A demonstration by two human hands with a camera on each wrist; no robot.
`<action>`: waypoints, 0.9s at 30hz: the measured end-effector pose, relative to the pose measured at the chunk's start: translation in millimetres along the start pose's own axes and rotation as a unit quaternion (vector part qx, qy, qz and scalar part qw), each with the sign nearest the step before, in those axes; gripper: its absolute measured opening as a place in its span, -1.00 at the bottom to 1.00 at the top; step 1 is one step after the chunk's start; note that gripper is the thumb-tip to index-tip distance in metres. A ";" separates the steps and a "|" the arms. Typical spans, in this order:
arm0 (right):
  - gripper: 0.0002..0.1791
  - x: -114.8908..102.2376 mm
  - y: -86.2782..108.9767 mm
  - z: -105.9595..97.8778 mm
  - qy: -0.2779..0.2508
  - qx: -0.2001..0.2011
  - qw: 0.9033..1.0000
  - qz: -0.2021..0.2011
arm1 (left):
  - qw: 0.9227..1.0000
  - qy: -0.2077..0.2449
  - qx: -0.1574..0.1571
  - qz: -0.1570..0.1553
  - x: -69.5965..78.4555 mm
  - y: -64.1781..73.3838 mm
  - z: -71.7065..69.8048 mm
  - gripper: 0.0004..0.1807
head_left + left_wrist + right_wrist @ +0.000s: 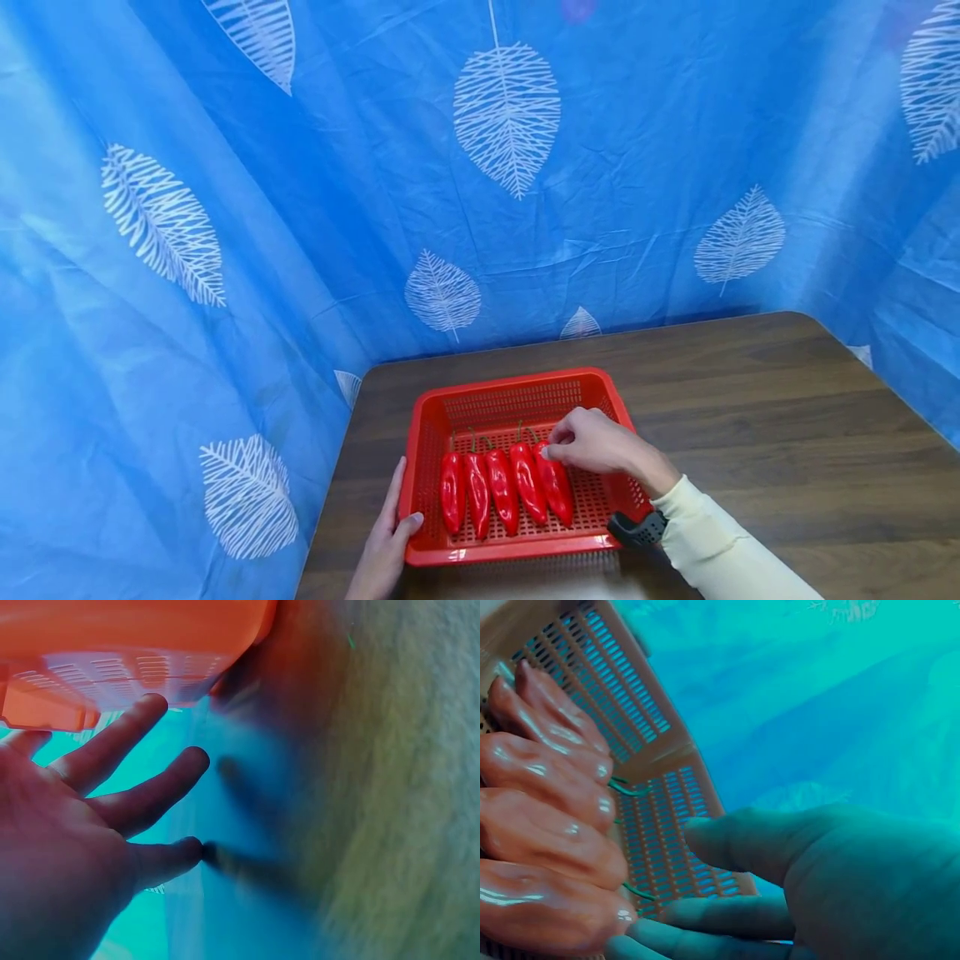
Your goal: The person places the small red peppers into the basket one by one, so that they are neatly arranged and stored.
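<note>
Several glossy red peppers (502,492) with green stems lie side by side in a red perforated plastic basket (525,547). My right hand (596,442) is over the basket's right part, fingertips right at the stem end of the rightmost pepper (557,490). In the right wrist view, its thumb (720,838) stands apart from the fingers, which reach the end of the nearest pepper (547,907). My left hand (384,542) is at the basket's left side, thumb by the rim. The left wrist view shows its fingers (154,791) straight and spread beside the basket wall.
The basket stands on a dark wooden table (757,417), near its left end. A blue curtain (637,167) with white leaf prints hangs behind and to the left. A dark band (637,529) sits on my right wrist below a pale sleeve (720,533).
</note>
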State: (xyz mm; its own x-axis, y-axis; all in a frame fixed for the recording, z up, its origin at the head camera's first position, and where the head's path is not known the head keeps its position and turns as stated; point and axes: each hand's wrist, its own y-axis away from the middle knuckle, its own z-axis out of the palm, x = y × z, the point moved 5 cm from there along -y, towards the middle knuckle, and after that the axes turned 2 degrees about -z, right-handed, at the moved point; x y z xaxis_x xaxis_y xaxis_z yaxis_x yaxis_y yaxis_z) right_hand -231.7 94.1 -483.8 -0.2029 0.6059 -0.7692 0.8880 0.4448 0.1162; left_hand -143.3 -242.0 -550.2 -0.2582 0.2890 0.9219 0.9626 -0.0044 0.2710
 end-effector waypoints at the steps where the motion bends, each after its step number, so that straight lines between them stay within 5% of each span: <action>1: -0.79 -1.1 1.4 -1.8 -0.002 -0.005 1.000 -0.010 | 1.000 -0.003 0.000 0.002 0.3 -0.2 -0.1 0.06; 8: -0.66 -3.6 12.8 -20.0 0.004 -0.010 0.999 -0.049 | 1.000 -0.025 0.003 0.013 1.4 -3.5 -2.3 0.01; 20: -0.66 9.9 32.7 -58.7 -0.007 0.010 0.999 -0.051 | 0.999 -0.030 -0.009 0.016 3.2 -4.1 -7.8 -0.02; 24: -0.62 14.9 45.3 -82.0 0.017 0.050 0.997 -0.057 | 0.997 -0.073 0.025 0.031 11.4 -0.7 -25.3 -0.03; 27: -0.61 18.6 58.3 -104.6 0.056 0.114 0.990 -0.068 | 0.982 -0.152 0.078 0.075 31.5 2.6 -45.8 -0.09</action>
State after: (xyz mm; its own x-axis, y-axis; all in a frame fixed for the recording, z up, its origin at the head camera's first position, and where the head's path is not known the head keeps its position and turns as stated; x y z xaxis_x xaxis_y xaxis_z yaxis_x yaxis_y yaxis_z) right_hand -227.0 200.3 -425.6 -0.3603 0.6259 -0.6917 0.9168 0.3747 -0.1385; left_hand -152.7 -276.8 -507.8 -0.0988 0.5695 0.8160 0.9949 0.0712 0.0708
